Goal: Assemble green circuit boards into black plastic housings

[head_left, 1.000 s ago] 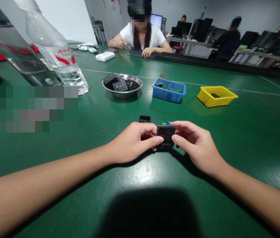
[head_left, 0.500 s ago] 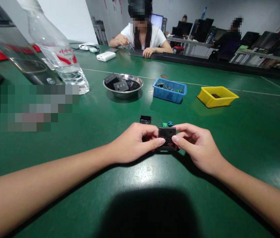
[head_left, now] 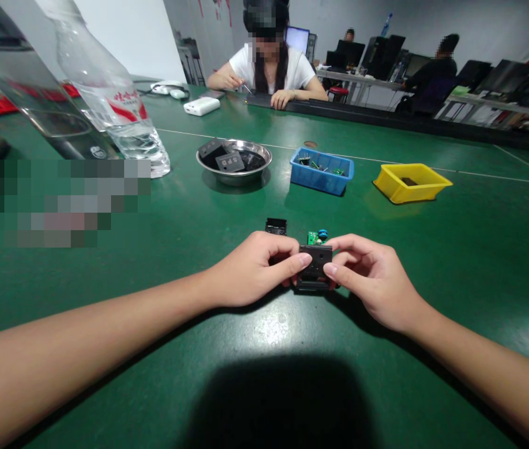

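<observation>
Between my two hands is a black plastic housing [head_left: 315,264], its flat face with small holes turned toward me. My left hand [head_left: 257,271] grips its left edge, thumb on the face and fingers behind. On the right edge, my right hand [head_left: 377,277] pinches it with the thumb, its index finger reaching along the top. Just behind the housing shows a green circuit board [head_left: 314,238] with a round blue component; whether it touches the housing I cannot tell. Another black plastic part [head_left: 276,226] lies beyond my left hand, partly hidden by it.
Farther back stand a steel bowl [head_left: 234,178] of black parts, a blue bin [head_left: 320,178] of circuit boards and a yellow bin [head_left: 412,190] with something dark inside. A water bottle [head_left: 119,118] stands at the left. Across the green table [head_left: 152,368] a person works with a thin tool.
The black housing has tipped slightly and sits a little lower, so more of the green circuit board shows behind it. Both hands keep their hold.
</observation>
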Motion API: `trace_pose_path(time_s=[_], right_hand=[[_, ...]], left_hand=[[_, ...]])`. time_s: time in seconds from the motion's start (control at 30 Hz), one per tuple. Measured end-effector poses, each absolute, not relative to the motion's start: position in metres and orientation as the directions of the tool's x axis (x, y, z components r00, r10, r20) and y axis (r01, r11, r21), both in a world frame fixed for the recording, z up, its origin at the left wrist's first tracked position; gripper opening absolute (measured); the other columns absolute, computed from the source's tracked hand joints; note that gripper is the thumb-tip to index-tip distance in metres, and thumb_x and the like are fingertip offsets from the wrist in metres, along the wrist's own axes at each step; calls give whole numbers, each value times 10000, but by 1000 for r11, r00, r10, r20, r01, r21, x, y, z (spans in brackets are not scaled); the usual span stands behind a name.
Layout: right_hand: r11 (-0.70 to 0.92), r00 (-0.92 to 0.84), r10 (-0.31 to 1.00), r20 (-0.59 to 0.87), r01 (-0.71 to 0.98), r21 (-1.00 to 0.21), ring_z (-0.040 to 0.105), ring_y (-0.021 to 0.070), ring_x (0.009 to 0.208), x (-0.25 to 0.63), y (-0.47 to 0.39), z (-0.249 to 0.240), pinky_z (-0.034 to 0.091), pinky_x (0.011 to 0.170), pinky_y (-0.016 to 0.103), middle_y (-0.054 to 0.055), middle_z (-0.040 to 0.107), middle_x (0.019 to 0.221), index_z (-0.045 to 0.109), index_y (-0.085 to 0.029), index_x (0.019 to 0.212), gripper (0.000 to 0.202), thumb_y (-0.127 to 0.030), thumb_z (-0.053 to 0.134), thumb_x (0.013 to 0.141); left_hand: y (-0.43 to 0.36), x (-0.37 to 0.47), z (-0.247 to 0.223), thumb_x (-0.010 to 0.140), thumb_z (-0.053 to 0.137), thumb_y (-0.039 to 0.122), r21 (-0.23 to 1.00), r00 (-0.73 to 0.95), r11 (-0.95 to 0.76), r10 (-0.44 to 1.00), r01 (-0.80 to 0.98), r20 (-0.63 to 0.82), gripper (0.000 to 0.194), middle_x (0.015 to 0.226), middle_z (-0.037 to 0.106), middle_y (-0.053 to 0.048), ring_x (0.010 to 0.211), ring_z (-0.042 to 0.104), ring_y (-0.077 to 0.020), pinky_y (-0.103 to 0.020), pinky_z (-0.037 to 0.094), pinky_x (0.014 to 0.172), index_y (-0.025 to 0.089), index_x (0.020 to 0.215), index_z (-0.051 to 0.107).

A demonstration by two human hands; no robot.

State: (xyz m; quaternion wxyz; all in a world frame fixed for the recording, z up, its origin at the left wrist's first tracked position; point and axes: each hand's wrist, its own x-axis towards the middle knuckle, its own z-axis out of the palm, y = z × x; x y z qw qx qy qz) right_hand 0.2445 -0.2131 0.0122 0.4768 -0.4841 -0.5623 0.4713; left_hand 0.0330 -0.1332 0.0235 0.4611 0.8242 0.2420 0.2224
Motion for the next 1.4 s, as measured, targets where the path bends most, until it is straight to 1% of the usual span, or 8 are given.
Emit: trace_pose_path(time_s=[0.13,0.33,0.6,0.93,1.4], right_hand=[[85,-77,994,79,77,-993,639,135,579,245,-213,12,530,590,265,-22,695,636,683,-175,1018,264,-327,806,840],[90,-78,993,84,90,-992,643,142,583,245,-213,13,537,594,275,-20,691,637,681,-176,1016,258,-327,800,843],[109,-84,991,101,100,-989,633,125,568,245,-214,14,529,584,245,-26,681,618,671,-163,1001,222,-287,785,857],[90,-77,993,85,55,-994,636,113,565,244,-214,14,532,580,223,-31,686,614,669,-158,992,201,-245,780,848],[90,-74,994,84,75,-993,637,114,566,245,-213,13,527,580,224,-26,689,616,673,-150,1006,209,-245,771,848]], left_hand=[[-133,33,22,982,577,384,861,784,-469,602,194,151,394,607,591,24,581,519,-103,-214,378,583,151,665,611],[-133,33,22,978,585,382,859,779,-471,608,203,150,391,602,590,25,577,512,-101,-215,363,576,148,666,612],[-133,33,21,979,585,375,864,786,-468,599,187,154,392,598,583,33,573,499,-90,-205,359,570,143,665,616],[-132,34,23,984,588,338,873,788,-456,595,170,158,379,602,593,40,575,509,-78,-185,377,574,136,666,627],[-133,33,22,976,598,335,864,785,-476,594,166,176,379,591,574,46,563,493,-74,-186,364,563,137,653,619]])
